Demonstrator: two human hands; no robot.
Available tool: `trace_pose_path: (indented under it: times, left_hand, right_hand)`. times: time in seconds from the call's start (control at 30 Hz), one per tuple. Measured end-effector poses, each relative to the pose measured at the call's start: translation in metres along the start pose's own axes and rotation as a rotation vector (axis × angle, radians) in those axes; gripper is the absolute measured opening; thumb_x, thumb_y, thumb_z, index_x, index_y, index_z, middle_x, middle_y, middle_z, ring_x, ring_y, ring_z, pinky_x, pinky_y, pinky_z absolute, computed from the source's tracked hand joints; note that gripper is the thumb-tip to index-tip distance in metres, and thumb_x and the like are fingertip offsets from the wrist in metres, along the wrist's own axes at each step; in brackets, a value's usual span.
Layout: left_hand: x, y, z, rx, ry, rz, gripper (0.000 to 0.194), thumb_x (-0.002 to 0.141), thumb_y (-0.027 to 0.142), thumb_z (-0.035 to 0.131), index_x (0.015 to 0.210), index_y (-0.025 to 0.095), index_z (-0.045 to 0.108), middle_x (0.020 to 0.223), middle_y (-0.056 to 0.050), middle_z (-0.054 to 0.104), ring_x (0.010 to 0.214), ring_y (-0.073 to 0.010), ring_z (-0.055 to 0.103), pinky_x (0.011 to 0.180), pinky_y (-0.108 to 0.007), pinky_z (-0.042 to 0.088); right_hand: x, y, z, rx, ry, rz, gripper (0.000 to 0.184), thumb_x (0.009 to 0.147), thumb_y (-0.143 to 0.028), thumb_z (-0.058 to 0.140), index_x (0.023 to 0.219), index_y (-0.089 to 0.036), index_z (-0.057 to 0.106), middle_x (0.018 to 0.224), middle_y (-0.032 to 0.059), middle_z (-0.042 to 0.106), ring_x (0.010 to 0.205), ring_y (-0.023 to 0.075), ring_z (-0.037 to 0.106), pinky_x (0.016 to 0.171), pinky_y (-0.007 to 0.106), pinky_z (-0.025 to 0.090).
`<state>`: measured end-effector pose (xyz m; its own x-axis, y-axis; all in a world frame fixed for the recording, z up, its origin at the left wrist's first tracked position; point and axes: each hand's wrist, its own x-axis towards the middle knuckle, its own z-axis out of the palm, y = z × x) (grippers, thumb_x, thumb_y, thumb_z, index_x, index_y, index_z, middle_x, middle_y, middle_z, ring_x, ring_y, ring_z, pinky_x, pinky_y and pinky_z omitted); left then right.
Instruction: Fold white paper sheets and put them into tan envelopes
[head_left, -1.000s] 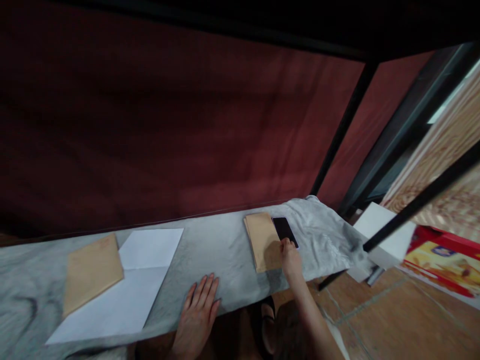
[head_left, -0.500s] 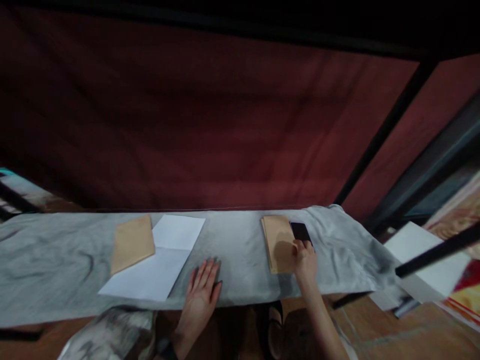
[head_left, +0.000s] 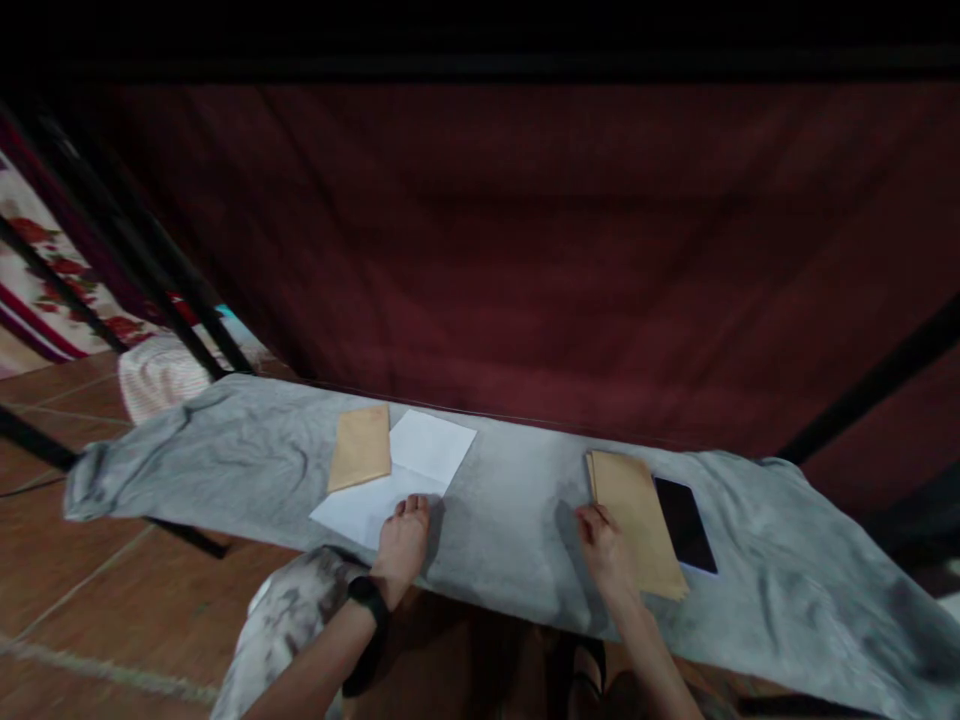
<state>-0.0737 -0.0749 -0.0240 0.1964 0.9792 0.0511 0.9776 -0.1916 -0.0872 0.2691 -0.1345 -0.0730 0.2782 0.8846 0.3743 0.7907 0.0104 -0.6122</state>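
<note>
My left hand [head_left: 405, 538] rests over the lower right part of a creased white sheet of paper [head_left: 433, 444], its fingers curled together. Whether they grip the sheet is hidden. A brown paper envelope [head_left: 361, 447] lies across the sheet's left side. My right hand [head_left: 602, 540] is closed, with thumb and fingers drawn together, at the left edge of a small stack of brown envelopes [head_left: 645, 530]. What its fingertips hold, if anything, does not show. A dark-screened phone [head_left: 685, 525] lies just right of the stack.
Grey cloth [head_left: 510, 510] covers the long narrow surface, wrinkled at both ends. Behind it hangs a dark red cloth [head_left: 525, 300]. Black metal bars [head_left: 870, 380] stand at the sides. Tiled floor [head_left: 82, 580] and a floral cloth [head_left: 60, 270] show at left.
My left hand has gone from lying flat on the cloth to curled over the white sheet. The right hand has shifted from the envelopes' right side to their left edge. The view has turned left.
</note>
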Motion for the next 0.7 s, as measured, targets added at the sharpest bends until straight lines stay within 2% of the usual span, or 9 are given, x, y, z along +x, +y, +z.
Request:
trace_pose_path:
  times: [0.1,0.17,0.23,0.33,0.4,0.47,0.57,0.63,0.7]
  left_hand:
    - [0.004,0.010,-0.009,-0.013,0.004,0.024,0.039,0.093,-0.003,0.040,0.120,0.009,0.065,0.107,-0.015,0.070,0.102,-0.0238,0.068,0.080,-0.031,0.056]
    - [0.004,0.029,-0.015,-0.026,0.018,0.060,0.036,0.094,0.000,0.042,0.118,0.012,0.066,0.108,-0.014,0.069,0.105,-0.0242,0.067,0.081,-0.032,0.056]
    - [0.003,0.055,-0.020,-0.057,0.033,0.121,0.036,0.091,-0.002,0.045,0.118,0.012,0.064,0.109,-0.015,0.068,0.105,-0.0244,0.066,0.080,-0.032,0.056]
    - [0.001,0.100,-0.025,-0.147,-0.029,0.209,0.039,0.091,-0.003,0.043,0.122,0.013,0.061,0.113,-0.014,0.067,0.104,-0.0232,0.067,0.080,-0.031,0.056]
    - [-0.001,0.126,-0.027,-0.203,-0.071,0.218,0.038,0.092,-0.002,0.042,0.122,0.014,0.061,0.112,-0.013,0.067,0.101,-0.0227,0.068,0.081,-0.032,0.057]
    - [-0.004,0.146,-0.026,-0.230,-0.088,0.231,0.039,0.094,0.000,0.042,0.125,0.014,0.060,0.113,-0.013,0.068,0.100,-0.0221,0.069,0.082,-0.032,0.057]
    - [-0.009,0.161,-0.024,-0.316,-0.107,0.252,0.036,0.096,0.007,0.044,0.128,0.014,0.060,0.115,-0.012,0.069,0.099,-0.0215,0.071,0.084,-0.031,0.057]
    - [-0.012,0.160,-0.023,-0.441,-0.120,0.280,0.031,0.098,0.015,0.047,0.125,0.015,0.063,0.114,-0.011,0.071,0.099,-0.0215,0.071,0.087,-0.031,0.057]
    - [-0.011,0.151,-0.021,-0.543,-0.080,0.310,0.031,0.099,0.024,0.048,0.124,0.017,0.065,0.119,-0.011,0.071,0.108,-0.0225,0.069,0.096,-0.033,0.055]
  right_hand:
    - [0.002,-0.007,0.011,0.139,-0.023,0.048,0.032,0.091,-0.031,0.044,0.099,-0.021,0.074,0.102,0.0111,0.073,0.093,0.0247,0.070,0.087,0.037,0.054]
    - [0.003,-0.014,0.021,0.264,-0.062,0.111,0.033,0.089,-0.038,0.048,0.099,-0.021,0.074,0.101,0.0106,0.074,0.087,0.0252,0.071,0.083,0.039,0.056]
    - [0.003,-0.023,0.033,0.386,-0.119,0.174,0.037,0.088,-0.047,0.051,0.101,-0.020,0.073,0.098,0.0098,0.075,0.078,0.0246,0.071,0.074,0.038,0.058]
    - [0.004,-0.036,0.050,0.629,-0.190,0.302,0.048,0.087,-0.059,0.053,0.107,-0.019,0.070,0.093,0.0086,0.075,0.070,0.0230,0.070,0.060,0.036,0.059]
    - [0.005,-0.042,0.058,0.755,-0.225,0.386,0.052,0.084,-0.063,0.054,0.111,-0.020,0.068,0.093,0.0078,0.075,0.068,0.0226,0.070,0.058,0.036,0.060]
    - [0.008,-0.044,0.063,0.781,-0.239,0.426,0.053,0.081,-0.064,0.055,0.112,-0.022,0.068,0.093,0.0065,0.076,0.069,0.0230,0.071,0.059,0.036,0.061]
    - [0.013,-0.040,0.065,0.758,-0.233,0.433,0.047,0.075,-0.056,0.060,0.108,-0.023,0.068,0.091,0.0049,0.076,0.077,0.0240,0.073,0.066,0.036,0.061]
    - [0.016,-0.035,0.064,0.718,-0.216,0.418,0.046,0.071,-0.046,0.062,0.109,-0.022,0.068,0.084,0.0034,0.075,0.077,0.0241,0.072,0.069,0.036,0.060]
    - [0.017,-0.031,0.064,0.670,-0.194,0.408,0.049,0.069,-0.037,0.061,0.114,-0.020,0.067,0.079,0.0022,0.074,0.074,0.0240,0.071,0.071,0.036,0.059]
